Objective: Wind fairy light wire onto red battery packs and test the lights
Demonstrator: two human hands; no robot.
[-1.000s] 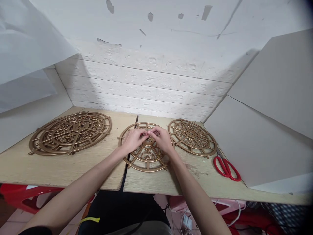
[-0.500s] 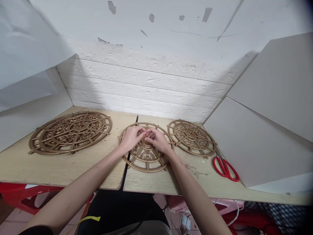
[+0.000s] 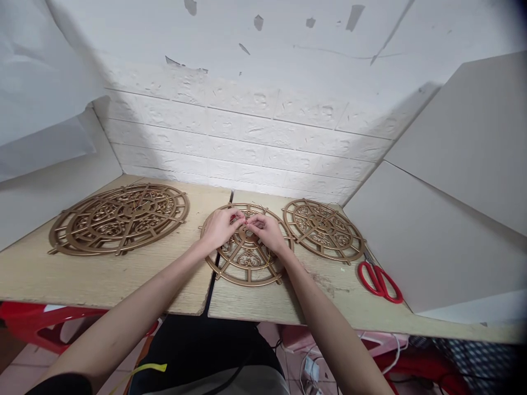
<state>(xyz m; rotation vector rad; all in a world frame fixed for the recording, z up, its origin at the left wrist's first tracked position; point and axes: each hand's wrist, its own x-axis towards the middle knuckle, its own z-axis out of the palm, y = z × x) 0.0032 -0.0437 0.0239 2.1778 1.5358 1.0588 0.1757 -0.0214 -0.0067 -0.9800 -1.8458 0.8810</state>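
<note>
A round gold openwork disc (image 3: 249, 276) lies on the wooden table in front of me. Over its centre my left hand (image 3: 223, 226) and my right hand (image 3: 265, 230) meet, fingertips nearly touching. Both hands are pinched around a tiny red thing (image 3: 246, 222), too small to name. A thin yellow thread (image 3: 268, 258) hangs over the disc near my right hand. Similar gold discs are stacked at the left (image 3: 119, 219), with a thin wire on top, and more lie at the right (image 3: 324, 230).
Red-handled scissors (image 3: 379, 282) rest at the table's right, beside white panels (image 3: 436, 230). A dark gap divides the tabletop (image 3: 173, 280). Behind stands a white brick-patterned wall (image 3: 239, 131). Red plastic stools (image 3: 45, 329) and cables are below the table edge.
The fingers of my right hand have straightened a little and its knuckles have turned. The red thing between the fingertips shows more clearly. The view has shifted slightly.
</note>
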